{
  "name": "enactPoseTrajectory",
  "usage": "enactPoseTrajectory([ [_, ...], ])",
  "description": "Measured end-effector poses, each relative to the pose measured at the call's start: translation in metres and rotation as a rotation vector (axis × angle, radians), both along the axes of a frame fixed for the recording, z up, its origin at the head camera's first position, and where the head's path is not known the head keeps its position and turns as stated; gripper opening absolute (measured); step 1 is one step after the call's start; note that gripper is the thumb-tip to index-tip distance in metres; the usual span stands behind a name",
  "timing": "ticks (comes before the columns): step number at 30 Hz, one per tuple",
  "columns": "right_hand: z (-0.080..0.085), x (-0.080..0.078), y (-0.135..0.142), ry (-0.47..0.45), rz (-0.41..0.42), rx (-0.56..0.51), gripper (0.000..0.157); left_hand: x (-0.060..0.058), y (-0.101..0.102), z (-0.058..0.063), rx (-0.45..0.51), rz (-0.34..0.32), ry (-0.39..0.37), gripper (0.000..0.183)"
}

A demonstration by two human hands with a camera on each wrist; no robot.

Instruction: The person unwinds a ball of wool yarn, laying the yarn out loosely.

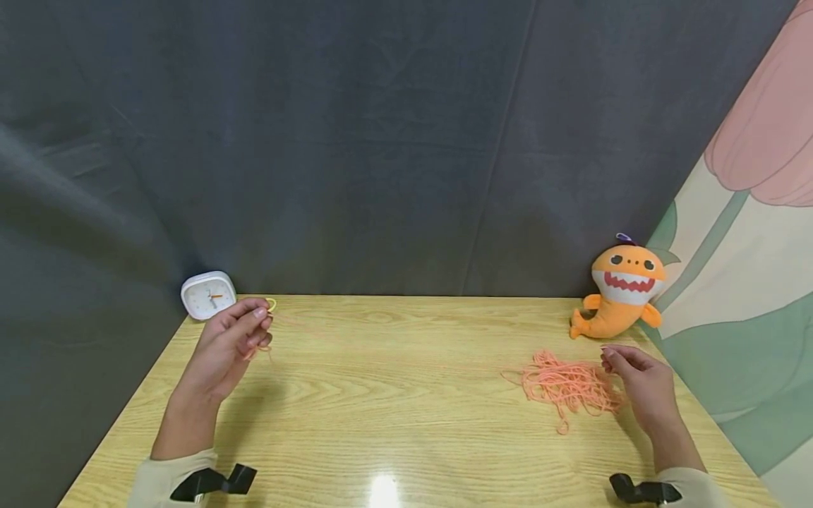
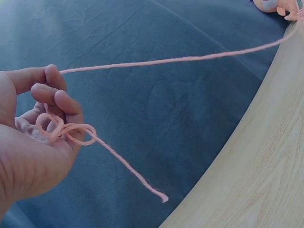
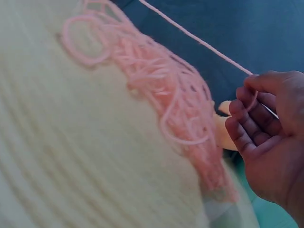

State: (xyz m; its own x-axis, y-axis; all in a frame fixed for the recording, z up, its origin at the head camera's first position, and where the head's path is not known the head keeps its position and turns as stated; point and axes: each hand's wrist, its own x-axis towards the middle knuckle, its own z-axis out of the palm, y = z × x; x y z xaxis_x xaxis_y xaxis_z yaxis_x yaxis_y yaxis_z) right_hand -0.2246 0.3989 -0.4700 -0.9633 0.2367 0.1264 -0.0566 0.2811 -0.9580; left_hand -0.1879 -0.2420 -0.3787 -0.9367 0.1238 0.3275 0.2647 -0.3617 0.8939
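My left hand (image 1: 231, 339) is raised over the left side of the table, pinching a strand of pink-orange yarn (image 2: 180, 60) between thumb and forefinger. Small loops of the yarn's tail (image 2: 78, 133) lie across its curled fingers, and a short end hangs free. A small yellow loop (image 1: 272, 305) shows at those fingertips in the head view; its kind is unclear. My right hand (image 1: 644, 384) pinches the yarn at the right, beside a loose, tangled yarn pile (image 1: 565, 384) on the table. From its fingertips, a strand (image 3: 199, 42) runs out taut in the right wrist view.
An orange shark plush (image 1: 619, 289) sits at the table's back right corner, behind the yarn pile. A white clock (image 1: 208, 295) stands at the back left, close behind my left hand. Dark curtain (image 1: 381, 155) borders the wooden table (image 1: 381, 402) at the back.
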Motion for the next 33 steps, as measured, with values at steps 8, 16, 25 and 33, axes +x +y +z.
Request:
enactPoseTrajectory([
  [8, -0.007, 0.004, -0.006, -0.052, 0.029, 0.171, 0.042, 0.000, 0.002, 0.000, -0.003, -0.001, -0.005, 0.023],
  [16, 0.011, 0.002, -0.012, 0.034, 0.003, 0.091, 0.028, 0.001, 0.002, 0.001, -0.025, 0.007, -0.006, 0.023],
  [25, 0.044, -0.010, -0.077, 0.227, 0.167, -0.129, 0.019, 0.001, 0.004, 0.000, -0.038, -0.006, 0.001, 0.024],
  [33, 0.050, -0.024, -0.160, 0.269, 0.285, -0.058, 0.027, -0.001, 0.007, -0.001, -0.047, -0.011, 0.000, 0.023],
])
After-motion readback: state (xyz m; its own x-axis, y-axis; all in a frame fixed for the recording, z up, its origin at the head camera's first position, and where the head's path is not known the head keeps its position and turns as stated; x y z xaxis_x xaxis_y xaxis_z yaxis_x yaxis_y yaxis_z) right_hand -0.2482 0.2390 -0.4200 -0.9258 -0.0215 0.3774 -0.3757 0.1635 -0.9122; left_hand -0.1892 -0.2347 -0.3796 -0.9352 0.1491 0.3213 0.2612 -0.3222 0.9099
